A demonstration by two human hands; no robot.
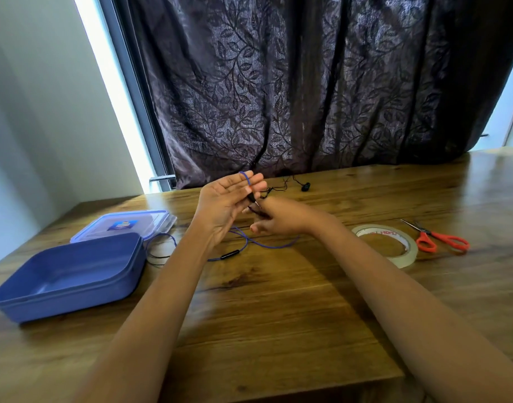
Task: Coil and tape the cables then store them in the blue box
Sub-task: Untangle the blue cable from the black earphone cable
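Right of the box (75, 289), the left hand (223, 205) is straight-fingered, cable (246, 178) looped over it. The right hand (278, 220) pinches the cable.

Table: you are looking down on a wooden table (278, 315), its top stretching from 3 through 6 to 9 o'clock.
Curtain: a dark leaf-patterned curtain (307, 82) is hanging at 12 o'clock behind the table's far edge.
Window: daylight is coming through a bright strip (112, 91) at 10 o'clock, beside a grey frame (134, 91).
Wall: a pale wall (31, 112) is standing at 9 o'clock.
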